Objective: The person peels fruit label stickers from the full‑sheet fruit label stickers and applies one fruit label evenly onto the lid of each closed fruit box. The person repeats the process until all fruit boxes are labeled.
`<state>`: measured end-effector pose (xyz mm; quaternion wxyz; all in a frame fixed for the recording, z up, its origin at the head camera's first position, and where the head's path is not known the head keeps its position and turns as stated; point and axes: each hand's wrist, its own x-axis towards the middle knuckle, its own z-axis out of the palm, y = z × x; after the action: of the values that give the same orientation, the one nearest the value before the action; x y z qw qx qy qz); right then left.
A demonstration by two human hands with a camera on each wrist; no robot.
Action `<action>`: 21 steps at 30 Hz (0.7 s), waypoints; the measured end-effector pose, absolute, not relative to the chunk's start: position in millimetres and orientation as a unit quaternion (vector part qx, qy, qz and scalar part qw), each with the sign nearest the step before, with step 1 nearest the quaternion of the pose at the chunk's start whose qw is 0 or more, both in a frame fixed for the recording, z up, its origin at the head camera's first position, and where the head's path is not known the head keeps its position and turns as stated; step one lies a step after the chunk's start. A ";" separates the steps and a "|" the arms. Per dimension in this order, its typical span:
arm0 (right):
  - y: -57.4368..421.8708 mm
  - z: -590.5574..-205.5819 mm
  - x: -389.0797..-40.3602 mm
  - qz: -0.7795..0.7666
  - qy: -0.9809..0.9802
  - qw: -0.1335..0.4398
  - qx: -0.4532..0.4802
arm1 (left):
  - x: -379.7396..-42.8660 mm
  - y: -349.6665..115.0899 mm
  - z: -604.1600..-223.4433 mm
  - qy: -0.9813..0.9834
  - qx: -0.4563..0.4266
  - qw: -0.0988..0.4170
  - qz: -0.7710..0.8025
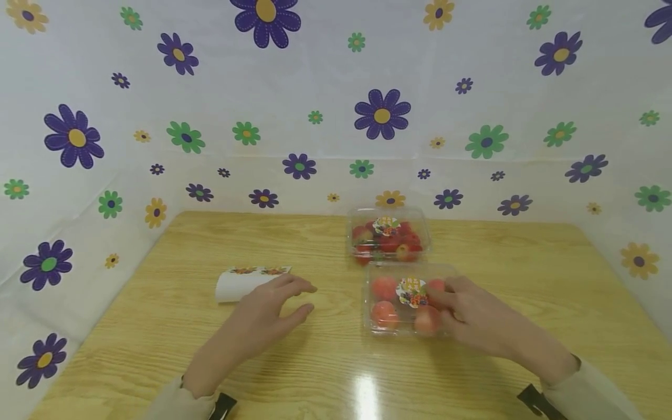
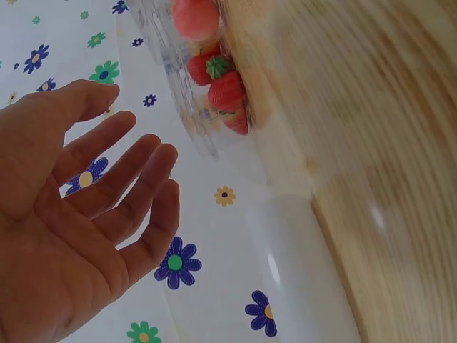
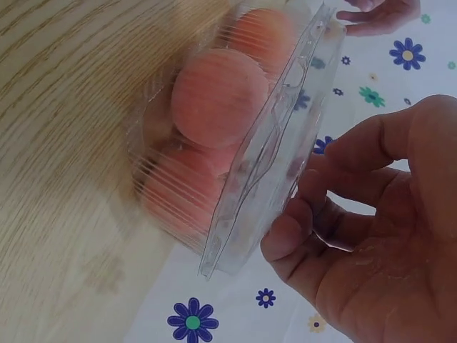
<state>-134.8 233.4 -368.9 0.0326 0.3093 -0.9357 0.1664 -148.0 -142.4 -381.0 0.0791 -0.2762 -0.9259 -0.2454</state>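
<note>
A clear plastic clamshell box (image 1: 378,329) of peaches (image 3: 220,98) sits on the table, with a round fruit sticker (image 1: 412,293) on its lid. My right hand (image 1: 480,318) is at the box's right side, its bent fingertips touching the lid near the sticker; the box lies in front of the fingers rather than inside a grip. To the left, my left hand (image 1: 262,312) hovers over the table with loosely bent fingers and holds nothing. Beside and partly behind it lies a curled white roll of stickers (image 1: 231,287), printed with fruit pictures.
Behind the peach box stands a second clear clamshell box (image 1: 349,236) of red fruit, with strawberries (image 2: 227,93) visible in the left wrist view. Its lid bears a similar sticker (image 1: 387,226). A flower-printed white sheet (image 1: 315,76) encloses the wooden table (image 1: 315,373) at the back and sides.
</note>
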 end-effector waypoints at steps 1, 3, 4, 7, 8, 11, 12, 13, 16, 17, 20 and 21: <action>234.6 -369.8 -135.0 0.177 -0.932 0.040 0.314 | -147.9 -140.9 -381.8 -0.925 -0.281 0.077 -0.245; 236.4 -370.7 -135.3 0.184 -0.930 0.051 0.316 | -147.5 -138.5 -382.8 -0.923 -0.288 0.076 -0.245; 237.2 -370.9 -135.4 0.186 -0.929 0.054 0.316 | -147.2 -137.3 -382.8 -0.922 -0.291 0.077 -0.245; 239.5 -370.4 -135.2 0.190 -0.932 0.046 0.305 | -147.2 -132.7 -382.5 -0.917 -0.302 0.080 -0.246; 239.7 -370.2 -135.1 0.188 -0.934 0.044 0.302 | -147.2 -130.4 -382.1 -0.916 -0.306 0.081 -0.246; 240.5 -370.4 -134.5 0.184 -0.935 0.042 0.301 | -147.8 -121.3 -380.5 -0.912 -0.321 0.081 -0.244; 240.5 -370.5 -134.6 0.181 -0.935 0.043 0.302 | -148.3 -117.6 -380.2 -0.909 -0.328 0.083 -0.243; 240.6 -370.7 -134.5 0.179 -0.935 0.046 0.302 | -148.8 -113.5 -379.6 -0.905 -0.338 0.084 -0.243; 242.1 -371.4 -134.6 0.177 -0.935 0.060 0.302 | -152.3 -100.1 -379.3 -0.886 -0.382 0.099 -0.244; 242.7 -372.0 -135.2 0.178 -0.933 0.071 0.304 | -153.7 -95.2 -378.9 -0.878 -0.399 0.107 -0.243; 244.2 -373.8 -137.2 0.178 -0.922 0.123 0.322 | -158.5 -79.6 -379.0 -0.851 -0.450 0.131 -0.236; 244.4 -374.7 -138.5 0.177 -0.916 0.143 0.332 | -159.9 -74.3 -378.6 -0.844 -0.463 0.137 -0.233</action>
<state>-138.5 244.4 -374.7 0.1425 0.3316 -0.9156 0.1769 -159.9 -74.3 -378.6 0.1368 -0.4633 -0.8439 -0.2334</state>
